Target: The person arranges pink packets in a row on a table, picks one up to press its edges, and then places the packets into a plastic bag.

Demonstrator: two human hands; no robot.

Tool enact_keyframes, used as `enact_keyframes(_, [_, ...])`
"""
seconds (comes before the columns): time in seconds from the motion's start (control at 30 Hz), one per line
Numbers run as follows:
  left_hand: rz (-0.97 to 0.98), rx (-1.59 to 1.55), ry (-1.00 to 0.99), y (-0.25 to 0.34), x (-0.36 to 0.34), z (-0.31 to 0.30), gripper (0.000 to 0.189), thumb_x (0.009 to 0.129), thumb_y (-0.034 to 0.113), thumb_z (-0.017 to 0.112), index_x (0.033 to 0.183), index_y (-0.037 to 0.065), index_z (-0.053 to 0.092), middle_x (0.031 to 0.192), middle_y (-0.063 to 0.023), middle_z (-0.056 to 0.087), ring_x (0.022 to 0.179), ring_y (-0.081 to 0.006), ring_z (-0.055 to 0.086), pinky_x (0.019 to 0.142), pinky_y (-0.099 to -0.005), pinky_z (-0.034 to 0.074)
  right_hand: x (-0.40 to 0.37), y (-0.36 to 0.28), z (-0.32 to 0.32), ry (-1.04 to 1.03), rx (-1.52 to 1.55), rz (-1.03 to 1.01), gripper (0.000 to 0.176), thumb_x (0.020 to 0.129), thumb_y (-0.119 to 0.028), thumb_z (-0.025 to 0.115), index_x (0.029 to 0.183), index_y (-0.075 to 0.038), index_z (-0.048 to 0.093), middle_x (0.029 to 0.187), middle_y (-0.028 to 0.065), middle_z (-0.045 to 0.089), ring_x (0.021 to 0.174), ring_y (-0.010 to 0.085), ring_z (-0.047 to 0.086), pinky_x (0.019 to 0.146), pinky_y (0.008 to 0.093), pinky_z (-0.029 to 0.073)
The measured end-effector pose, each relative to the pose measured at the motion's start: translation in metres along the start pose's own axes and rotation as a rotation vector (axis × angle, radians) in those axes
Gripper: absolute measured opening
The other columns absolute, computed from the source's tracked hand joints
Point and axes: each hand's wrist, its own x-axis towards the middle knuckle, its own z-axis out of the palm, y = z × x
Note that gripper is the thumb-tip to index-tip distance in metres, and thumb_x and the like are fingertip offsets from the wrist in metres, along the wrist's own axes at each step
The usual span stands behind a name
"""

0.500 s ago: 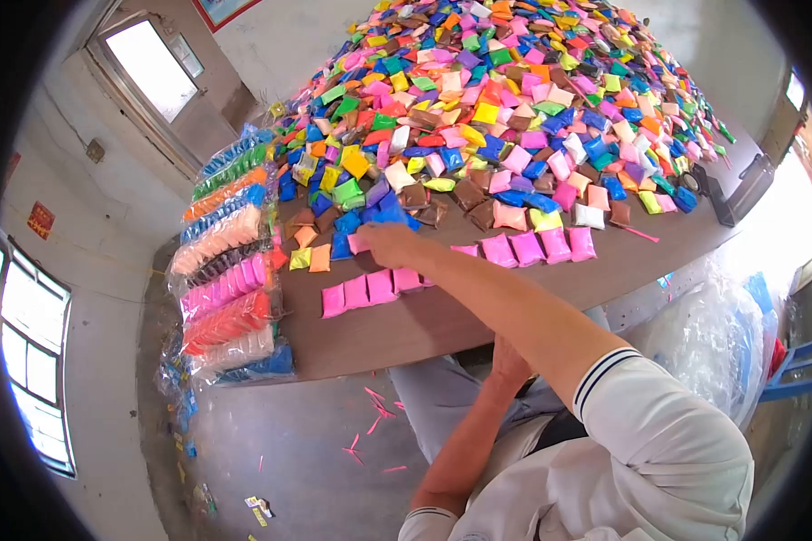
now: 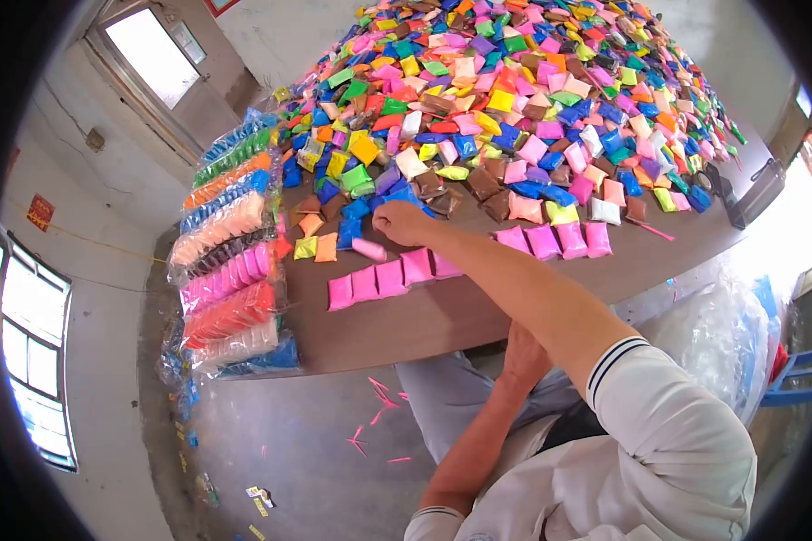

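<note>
My right hand (image 2: 401, 223) reaches across the table at the near edge of the packet pile, beside several blue packets (image 2: 356, 209). Its fingers are curled, and their tips are turned away from view. A slightly blurred pink packet (image 2: 370, 250) lies tilted just below it, seemingly apart from the fingers. Nearer me runs a row of pink packets (image 2: 390, 279), partly covered by my right forearm; the row continues with more pink packets (image 2: 542, 242) to the right. My left hand (image 2: 525, 353) is low by my lap at the table edge, its fingers mostly hidden.
A large heap of coloured packets (image 2: 514, 99) covers the back of the table (image 2: 334, 343). Clear bags of sorted packets (image 2: 230, 261) are stacked along the left edge. A black tape dispenser (image 2: 756, 194) stands at the right. Pink strips (image 2: 358, 442) lie on the floor.
My right hand has moved slightly right and up, away from the pink packet it was at, which now shows below it. My left hand stays low by my lap. The view has shifted slightly.
</note>
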Motion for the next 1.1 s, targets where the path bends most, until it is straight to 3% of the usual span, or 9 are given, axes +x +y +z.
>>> enact_keyframes(0.07, [-0.063, -0.026, -0.080, 0.004, 0.002, -0.005, 0.043, 0.080, 0.016, 0.069, 0.122, 0.007, 0.063, 0.123, -0.0140, 0.062, 0.119, -0.0345, 0.054, 0.101, -0.0487, 0.041, -0.005, 0.004, -0.005, -0.044, -0.082, -0.058, 0.024, 0.090, -0.021, 0.056, 0.106, -0.009, 0.069, 0.104, 0.0147, 0.069, 0.101, 0.0346, 0.064, 0.087, 0.0446, 0.050])
enact_keyframes(0.17, [-0.069, 0.002, -0.021, 0.005, -0.001, 0.001, 0.043, 0.079, 0.014, 0.069, 0.122, 0.007, 0.063, 0.123, -0.0139, 0.063, 0.120, -0.0334, 0.054, 0.102, -0.0494, 0.040, -0.013, 0.000, -0.002, 0.025, -0.123, -0.109, 0.026, 0.088, -0.027, 0.062, 0.108, -0.011, 0.069, 0.110, 0.0139, 0.068, 0.105, 0.0336, 0.063, 0.089, 0.0457, 0.050])
enact_keyframes(0.3, [-0.001, 0.056, 0.027, 0.004, -0.004, 0.002, 0.037, 0.083, 0.023, 0.069, 0.116, 0.006, 0.066, 0.116, -0.0126, 0.066, 0.111, -0.0345, 0.059, 0.093, -0.0479, 0.046, -0.025, -0.027, 0.009, -0.012, -0.131, -0.123, 0.031, 0.085, -0.031, 0.069, 0.109, -0.011, 0.069, 0.114, 0.0132, 0.067, 0.109, 0.0336, 0.062, 0.090, 0.0465, 0.049])
enact_keyframes(0.5, [0.010, -0.099, 0.095, 0.009, -0.003, -0.007, 0.039, 0.084, 0.022, 0.069, 0.119, 0.006, 0.064, 0.119, -0.0131, 0.065, 0.113, -0.0350, 0.058, 0.095, -0.0470, 0.045, -0.010, -0.030, 0.027, -0.048, -0.254, -0.125, 0.036, 0.089, -0.030, 0.068, 0.118, -0.011, 0.066, 0.106, 0.0117, 0.068, 0.098, 0.0317, 0.063, 0.088, 0.0443, 0.051])
enact_keyframes(0.6, [-0.020, -0.065, 0.017, 0.008, 0.001, -0.010, 0.040, 0.082, 0.021, 0.070, 0.118, 0.005, 0.064, 0.120, -0.0137, 0.064, 0.111, -0.0360, 0.058, 0.097, -0.0465, 0.045, 0.005, -0.017, 0.021, -0.040, 0.271, -0.080, 0.030, 0.093, -0.029, 0.062, 0.115, -0.009, 0.066, 0.093, 0.0106, 0.070, 0.080, 0.0239, 0.066, 0.072, 0.0389, 0.055])
enact_keyframes(0.7, [-0.052, 0.039, -0.062, 0.010, -0.002, -0.009, 0.040, 0.078, 0.019, 0.072, 0.115, 0.004, 0.065, 0.120, -0.0136, 0.063, 0.112, -0.0351, 0.057, 0.099, -0.0470, 0.043, 0.002, -0.006, 0.006, -0.129, 0.985, 0.175, 0.025, 0.098, -0.027, 0.053, 0.099, -0.008, 0.068, 0.084, 0.0098, 0.068, 0.068, 0.0199, 0.063, 0.060, 0.0340, 0.052])
enact_keyframes(0.83, [-0.026, 0.110, -0.031, 0.010, 0.001, -0.009, 0.030, 0.074, 0.016, 0.072, 0.101, 0.003, 0.068, 0.121, -0.0131, 0.062, 0.115, -0.0321, 0.055, 0.101, -0.0483, 0.041, -0.029, -0.012, -0.052, -0.179, 1.393, 0.385, 0.025, 0.099, -0.027, 0.058, 0.100, -0.002, 0.064, 0.077, 0.0066, 0.065, 0.064, 0.0151, 0.061, 0.056, 0.0301, 0.052])
enact_keyframes(0.93, [-0.020, 0.147, -0.013, 0.013, 0.001, -0.008, 0.016, 0.074, 0.014, 0.071, 0.085, 0.003, 0.066, 0.121, -0.0135, 0.061, 0.115, -0.0311, 0.055, 0.103, -0.0486, 0.041, -0.036, 0.031, -0.061, -0.132, 1.338, 0.167, 0.028, 0.096, -0.028, 0.065, 0.108, -0.003, 0.064, 0.085, 0.0078, 0.068, 0.068, 0.0140, 0.063, 0.059, 0.0278, 0.054])
enact_keyframes(1.1, [0.005, 0.181, 0.012, 0.014, 0.004, -0.004, 0.016, 0.075, 0.013, 0.072, 0.072, 0.003, 0.059, 0.124, -0.0145, 0.060, 0.114, -0.0308, 0.055, 0.103, -0.0499, 0.042, -0.070, 0.072, -0.109, 0.305, 0.789, 0.261, 0.022, 0.094, -0.020, 0.061, 0.093, 0.002, 0.064, 0.078, 0.0066, 0.066, 0.063, 0.0143, 0.064, 0.054, 0.0279, 0.054])
